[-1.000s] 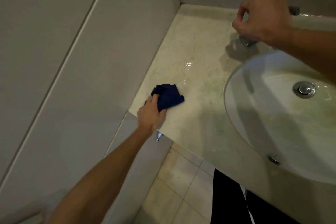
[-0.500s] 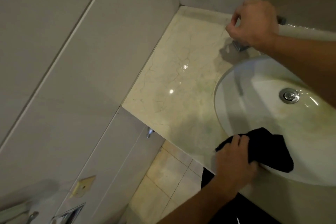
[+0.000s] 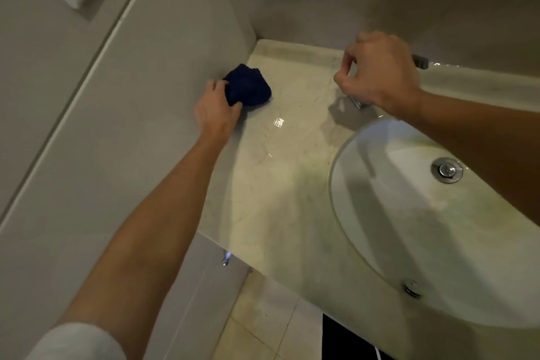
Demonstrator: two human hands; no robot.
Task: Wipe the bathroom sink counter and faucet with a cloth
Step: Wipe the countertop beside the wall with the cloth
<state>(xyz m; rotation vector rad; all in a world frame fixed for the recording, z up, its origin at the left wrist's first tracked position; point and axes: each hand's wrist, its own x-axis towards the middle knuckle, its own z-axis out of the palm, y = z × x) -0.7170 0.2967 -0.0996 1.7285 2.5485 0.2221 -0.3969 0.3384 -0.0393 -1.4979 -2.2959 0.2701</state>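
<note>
A: Where's the cloth (image 3: 247, 85)?

B: Bunched up dark blue, at the worktop's (image 3: 280, 178) left edge, touching the side wall (image 3: 140, 114), toward the back corner. The left hand (image 3: 216, 109) grips it, fingers curled round its near side.

A: And the right hand (image 3: 378, 71)?

B: At the back edge, fingers curled round the faucet (image 3: 358, 102). Only bits of chrome show below and behind the knuckles.

A: The basin (image 3: 415, 231)?

B: Sunk into the worktop's right part, its drain (image 3: 447, 170) near the right forearm. A wet glint lies on the worktop between cloth and faucet.
</note>
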